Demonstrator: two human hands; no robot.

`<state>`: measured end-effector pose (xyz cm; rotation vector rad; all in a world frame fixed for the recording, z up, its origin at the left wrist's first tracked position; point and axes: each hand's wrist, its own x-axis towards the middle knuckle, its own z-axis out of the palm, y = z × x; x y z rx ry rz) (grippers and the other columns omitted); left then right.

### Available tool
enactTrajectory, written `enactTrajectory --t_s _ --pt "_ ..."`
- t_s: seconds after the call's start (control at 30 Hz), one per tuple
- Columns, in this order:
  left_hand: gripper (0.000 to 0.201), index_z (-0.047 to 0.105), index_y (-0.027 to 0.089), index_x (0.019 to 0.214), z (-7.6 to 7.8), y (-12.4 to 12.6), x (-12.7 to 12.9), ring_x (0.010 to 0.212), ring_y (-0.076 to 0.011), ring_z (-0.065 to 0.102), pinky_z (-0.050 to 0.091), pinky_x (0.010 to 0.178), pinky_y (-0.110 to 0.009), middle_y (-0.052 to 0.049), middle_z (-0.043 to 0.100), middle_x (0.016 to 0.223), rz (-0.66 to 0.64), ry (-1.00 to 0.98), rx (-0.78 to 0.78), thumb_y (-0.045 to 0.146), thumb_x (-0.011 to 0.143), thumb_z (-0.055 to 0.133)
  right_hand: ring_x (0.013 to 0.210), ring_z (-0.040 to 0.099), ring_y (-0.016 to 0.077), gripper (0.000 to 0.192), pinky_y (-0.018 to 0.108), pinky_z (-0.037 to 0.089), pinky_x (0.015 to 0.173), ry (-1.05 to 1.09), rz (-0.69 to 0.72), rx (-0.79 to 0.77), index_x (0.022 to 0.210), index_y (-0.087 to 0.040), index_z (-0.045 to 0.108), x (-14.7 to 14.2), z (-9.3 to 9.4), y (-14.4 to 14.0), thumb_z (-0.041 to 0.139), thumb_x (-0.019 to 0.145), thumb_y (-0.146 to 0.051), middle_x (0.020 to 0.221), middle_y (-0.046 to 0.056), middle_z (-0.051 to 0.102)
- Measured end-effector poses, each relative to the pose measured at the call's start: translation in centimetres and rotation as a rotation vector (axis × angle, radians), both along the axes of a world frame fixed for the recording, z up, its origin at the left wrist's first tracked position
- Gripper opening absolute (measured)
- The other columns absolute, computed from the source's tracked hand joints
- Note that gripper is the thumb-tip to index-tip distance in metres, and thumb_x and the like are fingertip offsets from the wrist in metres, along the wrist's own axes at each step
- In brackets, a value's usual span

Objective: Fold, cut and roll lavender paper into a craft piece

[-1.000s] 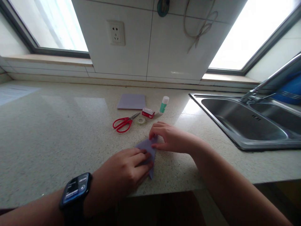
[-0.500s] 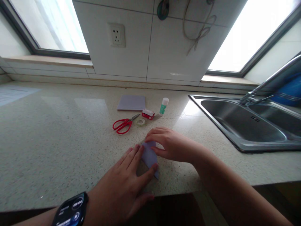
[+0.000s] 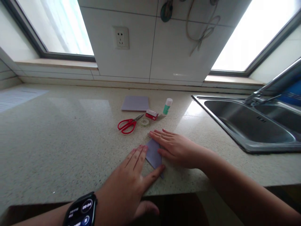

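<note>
Fingers on L hand point(image 3: 128, 185) lie close, thumb out wide; on R hand point(image 3: 180, 149) they're a bit spread. Both touch folded purple paper point(image 3: 154, 154) btwn them, nr scissors point(image 3: 133, 121) & small tape roll point(image 3: 142, 123).

Your folded paper point(image 3: 154, 155) is pale lilac; the scissors point(image 3: 133, 121), red-handled; the tube point(image 3: 167, 107), green and white; the surface point(image 3: 77, 141), dark-speckled cream.

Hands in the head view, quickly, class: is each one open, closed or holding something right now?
Left hand: open, fingers spread, touching the lilac paper.
Right hand: open, fingers extended at the paper's upper right.
</note>
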<state>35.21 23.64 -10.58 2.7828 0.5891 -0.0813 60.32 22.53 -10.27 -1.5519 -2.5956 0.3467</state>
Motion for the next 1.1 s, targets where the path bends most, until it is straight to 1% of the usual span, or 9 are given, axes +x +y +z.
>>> enactTrajectory --t_s 0.13,0.27,0.37,0.53,0.67,0.73,0.87,1.0,1.1 --pt "0.090 0.036 0.038 0.155 0.4 0.2 -0.2 0.145 -0.0550 0.024 0.033 0.109 -0.074 -0.025 0.024 0.163 -0.032 -0.007 -0.002 0.074 0.078 0.064 0.141 0.047 0.0258 0.047 0.050 0.028 0.123 0.046 -0.027 0.127 0.148 -0.018 0.050 0.0 -0.1 0.9 0.043 0.104 -0.034 0.148 0.010 0.055" --pt "0.075 0.051 0.033 0.147 1.1 0.4 -0.7 0.147 -0.0533 0.024 0.033 0.109 -0.074 -0.023 0.031 0.161 -0.059 -0.053 0.000 0.076 0.085 0.052 0.118 0.066 0.0252 0.032 0.048 0.044 0.110 0.161 -0.128 0.267 0.124 -0.017 0.067 -0.6 0.0 1.5 0.048 0.101 -0.027 0.123 0.011 0.073" --pt "0.062 0.062 0.025 0.131 1.4 0.9 -0.7 0.146 -0.0485 0.030 0.035 0.112 -0.069 -0.021 0.043 0.153 -0.023 -0.102 0.020 0.070 0.090 0.052 0.117 0.065 0.0250 0.028 0.044 0.049 0.103 0.265 -0.150 0.317 0.120 -0.016 0.067 -1.6 0.8 2.2 0.051 0.098 -0.021 0.120 0.011 0.073" --pt "0.052 0.057 0.013 0.128 0.7 2.0 -0.3 0.127 -0.0367 0.052 0.047 0.106 -0.056 -0.020 0.056 0.136 0.073 -0.193 0.072 0.053 0.095 0.055 0.126 0.058 0.0255 0.043 0.043 0.043 0.108 0.275 -0.016 0.216 0.137 -0.015 0.057 -5.2 1.7 5.3 0.054 0.095 -0.018 0.135 0.014 0.065" --pt "0.057 0.054 0.008 0.133 0.0 2.1 -0.2 0.124 -0.0383 0.051 0.045 0.105 -0.059 -0.022 0.055 0.134 0.183 -0.221 0.176 0.049 0.094 0.057 0.135 0.050 0.0276 0.049 0.041 0.037 0.113 0.124 0.099 0.202 0.147 -0.010 0.046 -7.6 1.2 8.5 0.045 0.103 -0.030 0.147 0.017 0.055" --pt "0.064 0.053 0.005 0.135 0.1 2.0 -0.2 0.124 -0.0404 0.050 0.044 0.105 -0.061 -0.024 0.055 0.133 0.228 -0.194 0.217 0.052 0.092 0.059 0.132 0.052 0.0277 0.046 0.041 0.036 0.111 0.057 0.138 0.212 0.142 -0.010 0.052 -7.8 1.0 9.6 0.042 0.105 -0.034 0.143 0.018 0.059" --pt "0.065 0.057 0.005 0.132 1.1 2.0 -0.4 0.116 -0.0402 0.054 0.045 0.101 -0.061 -0.024 0.059 0.124 0.271 -0.100 0.203 0.054 0.089 0.063 0.110 0.062 0.0258 0.037 0.040 0.042 0.097 -0.048 0.170 0.210 0.116 -0.012 0.068 -7.1 1.4 10.0 0.040 0.106 -0.034 0.118 0.015 0.070" --pt "0.066 0.060 0.009 0.125 2.0 2.6 -0.7 0.114 -0.0394 0.055 0.047 0.097 -0.058 -0.021 0.060 0.119 0.292 -0.110 0.103 0.057 0.082 0.072 0.094 0.062 0.0229 0.034 0.037 0.041 0.087 -0.076 0.112 0.212 0.098 -0.013 0.071 -6.6 2.2 9.0 0.044 0.103 -0.032 0.101 0.012 0.071" --pt "0.062 0.060 0.012 0.124 2.3 3.2 -1.0 0.112 -0.0354 0.057 0.048 0.097 -0.051 -0.017 0.059 0.122 0.294 -0.235 -0.031 0.043 0.075 0.082 0.088 0.061 0.0218 0.030 0.034 0.041 0.082 -0.060 0.043 0.226 0.090 -0.013 0.071 -6.1 2.4 8.5 0.050 0.099 -0.031 0.096 0.011 0.069"
